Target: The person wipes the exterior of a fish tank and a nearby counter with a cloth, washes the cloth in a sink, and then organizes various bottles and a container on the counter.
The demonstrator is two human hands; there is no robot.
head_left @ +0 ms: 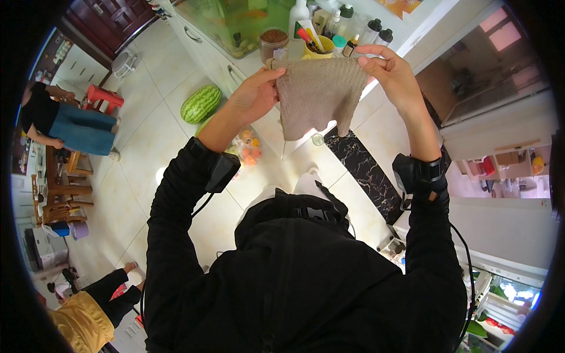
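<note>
A grey-brown textured cloth (pixel 320 95) hangs spread between my two hands, its lower edge loose and uneven. My left hand (pixel 260 92) pinches its upper left corner between thumb and fingers. At the upper right corner, my right hand (pixel 386 70) grips the cloth with the thumb, its index finger reaching out above the edge. Just beyond the cloth, a yellow mug (pixel 318 54) with pens and a jar of brown granules (pixel 273 44) stand on a white cabinet top.
A fish tank (pixel 238 22) and several bottles (pixel 346 17) share the cabinet top. On the tiled floor lie a striped watermelon (pixel 201 104) and a plastic bag of fruit (pixel 248 148). Two people (pixel 79 121) are at the left, near a wooden table (pixel 52 176) and red stool (pixel 102 98).
</note>
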